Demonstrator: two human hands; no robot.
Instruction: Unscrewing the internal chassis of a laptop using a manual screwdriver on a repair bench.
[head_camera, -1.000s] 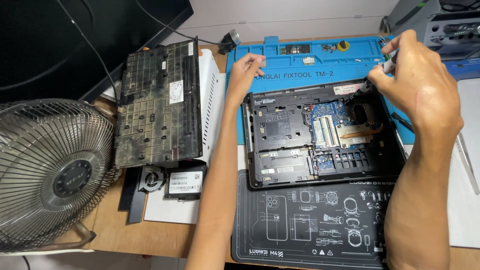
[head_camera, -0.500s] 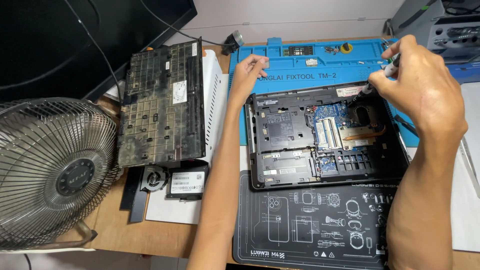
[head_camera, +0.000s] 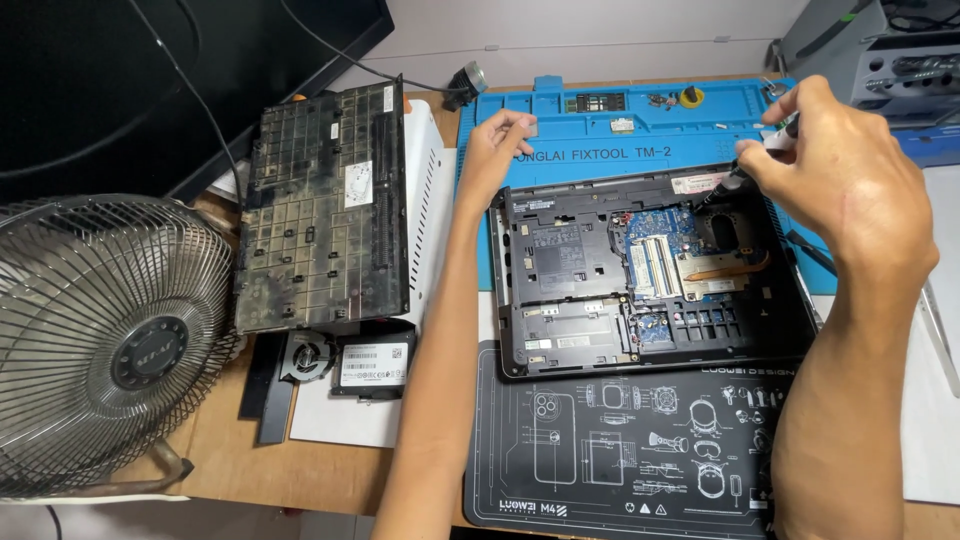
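Note:
An opened black laptop base (head_camera: 650, 270) lies bottom-up on the mats, its blue circuit board and copper heat pipe exposed. My right hand (head_camera: 835, 175) grips a slim screwdriver (head_camera: 735, 180) whose tip points into the laptop's far right corner. My left hand (head_camera: 495, 145) rests with curled fingers on the blue repair mat (head_camera: 640, 130), just beyond the laptop's far left corner, holding nothing that shows.
A dusty black bottom cover (head_camera: 325, 210) lies left of the laptop on a white box. A small fan part (head_camera: 305, 357) and a drive (head_camera: 375, 365) sit below it. A metal desk fan (head_camera: 110, 340) stands far left. A black printed mat (head_camera: 620, 440) lies nearest me.
My right hand with the screwdriver has shifted slightly along the laptop's far right corner. My left hand stays on the blue mat.

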